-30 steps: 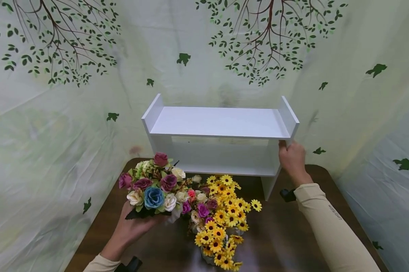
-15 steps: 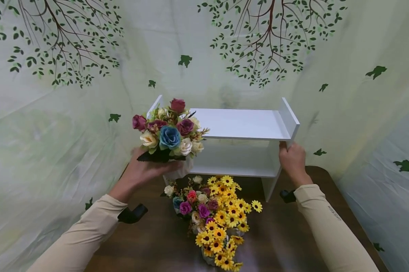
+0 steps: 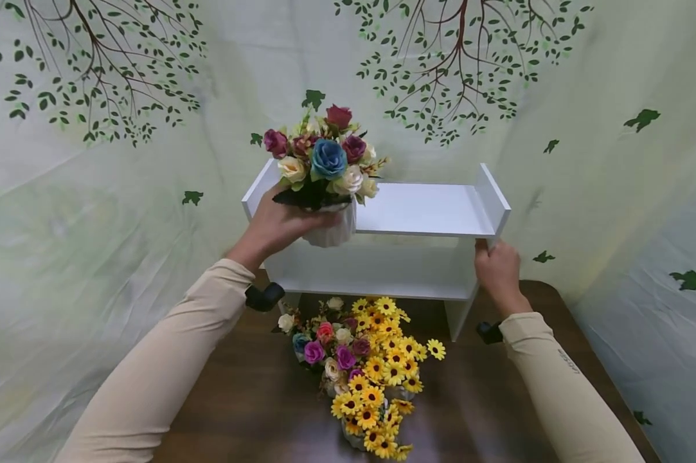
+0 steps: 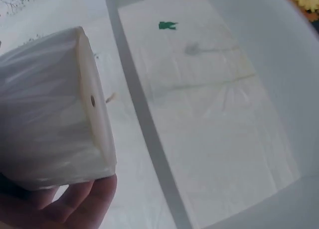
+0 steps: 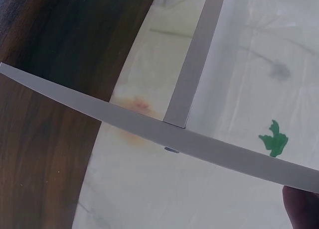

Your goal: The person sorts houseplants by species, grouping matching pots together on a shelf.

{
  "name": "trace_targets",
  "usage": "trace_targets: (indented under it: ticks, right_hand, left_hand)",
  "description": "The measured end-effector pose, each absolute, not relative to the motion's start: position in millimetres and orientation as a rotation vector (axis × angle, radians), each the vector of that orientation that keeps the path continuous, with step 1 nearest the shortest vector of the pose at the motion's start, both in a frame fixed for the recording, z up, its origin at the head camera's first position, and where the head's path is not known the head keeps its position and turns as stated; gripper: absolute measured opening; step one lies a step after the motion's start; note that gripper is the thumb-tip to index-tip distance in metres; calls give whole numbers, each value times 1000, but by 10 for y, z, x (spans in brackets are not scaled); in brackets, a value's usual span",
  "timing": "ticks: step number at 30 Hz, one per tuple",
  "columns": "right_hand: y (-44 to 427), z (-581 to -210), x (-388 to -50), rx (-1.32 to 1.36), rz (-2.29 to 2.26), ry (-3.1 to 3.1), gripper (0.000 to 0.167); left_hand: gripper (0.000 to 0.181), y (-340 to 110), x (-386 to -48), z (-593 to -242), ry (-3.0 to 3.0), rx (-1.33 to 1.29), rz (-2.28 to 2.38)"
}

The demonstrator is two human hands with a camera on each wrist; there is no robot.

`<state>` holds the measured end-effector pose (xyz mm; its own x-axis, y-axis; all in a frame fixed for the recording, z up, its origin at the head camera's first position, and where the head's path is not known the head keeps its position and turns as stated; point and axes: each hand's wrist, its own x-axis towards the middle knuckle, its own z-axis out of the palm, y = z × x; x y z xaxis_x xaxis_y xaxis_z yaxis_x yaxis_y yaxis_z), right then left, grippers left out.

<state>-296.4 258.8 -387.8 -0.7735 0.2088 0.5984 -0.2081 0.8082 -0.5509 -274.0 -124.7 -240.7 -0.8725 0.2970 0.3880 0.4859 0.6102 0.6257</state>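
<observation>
In the head view my left hand (image 3: 281, 225) grips a potted flower arrangement (image 3: 328, 161), holding it upright by its white ribbed pot (image 3: 335, 233). Red, blue and cream roses fill the pot, which is in front of the left part of a white two-tier shelf (image 3: 423, 209). The left wrist view shows the underside of the pot (image 4: 97, 102), with curled fingers (image 4: 92, 204) against its side. My right hand (image 3: 500, 273) holds the shelf's right side panel just below the upper board. In the right wrist view a fingertip (image 5: 301, 206) touches the panel edge (image 5: 229, 152).
Potted yellow daisy-like flowers (image 3: 376, 386) stand on the brown table (image 3: 238, 399) in front of the shelf. Beside them to the left are more potted roses (image 3: 336, 350). A leaf-printed cloth (image 3: 122, 225) hangs behind and at both sides.
My left hand has raised the potted flowers from low at the left, up and to the right, to the height of the shelf's upper board. My right hand has stayed on the side panel.
</observation>
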Motion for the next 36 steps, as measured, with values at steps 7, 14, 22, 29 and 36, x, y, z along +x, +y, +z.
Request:
trace_targets:
  ticks: [7, 14, 22, 29, 36]
  right_hand:
    - [2573, -3872, -2963, 9, 787, -2329, 42]
    - [2593, -3887, -2949, 5, 772, -2321, 42]
    - [2586, -3898, -2937, 5, 775, -2330, 39]
    - [2582, -3879, -2950, -15, 776, -2326, 42]
    - [2587, -3874, -2939, -16, 793, -2325, 42]
  left_hand:
    - [92, -1007, -2919, -2327, -2598, -576, -1132]
    - [94, -708, -3021, -2339, -2593, -556, -1245]
    - [94, -486, -3096, -2390, -2592, -549, -1298]
    - [93, -244, -3164, -2357, -2581, -572, -1289]
    - [94, 20, -3220, -2376, -2592, -562, -1340]
